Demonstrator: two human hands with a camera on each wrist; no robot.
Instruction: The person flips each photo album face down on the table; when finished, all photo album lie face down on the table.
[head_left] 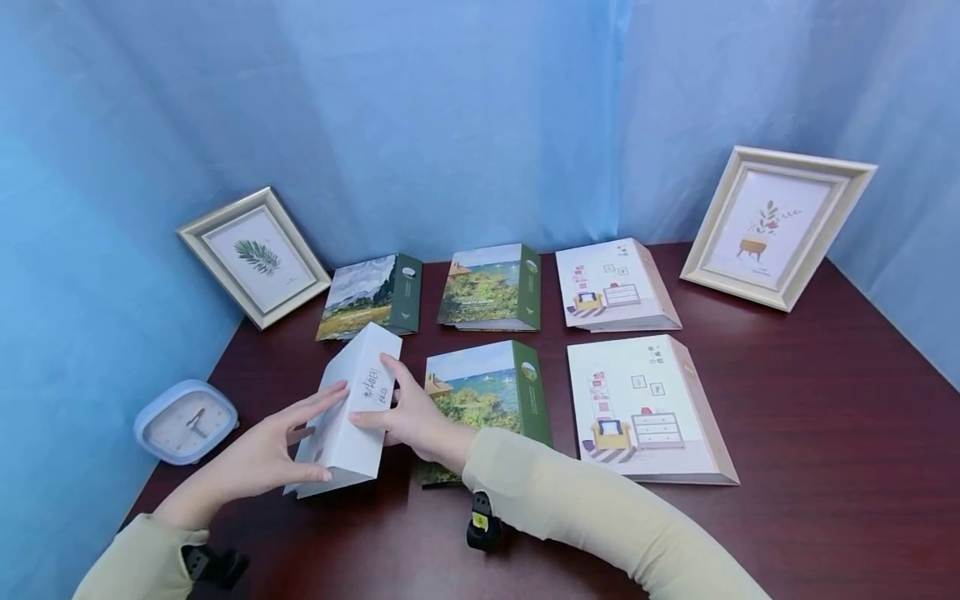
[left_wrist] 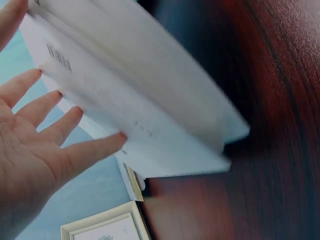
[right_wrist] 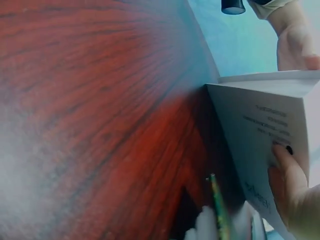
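A thick white book (head_left: 352,446) stands tilted on the front left of the dark wooden table, with dark lettering on its spine. My right hand (head_left: 423,421) grips it, the thumb and a finger lying across the spine. Beside it my left hand (head_left: 262,450) has its fingers extended against the other cover. In the left wrist view the fingertips touch the cover (left_wrist: 115,115) near a barcode, and pages show between the covers. The right wrist view shows my right fingers on a printed white cover (right_wrist: 250,135); the rest of that hand is cut off.
Green-spined landscape books (head_left: 480,383) and pink-spined books (head_left: 637,417) lie in rows to the right and behind. A blue clock (head_left: 187,422) stands at left. Picture frames lean at the back left (head_left: 258,258) and back right (head_left: 776,229), near blue curtains (head_left: 465,125).
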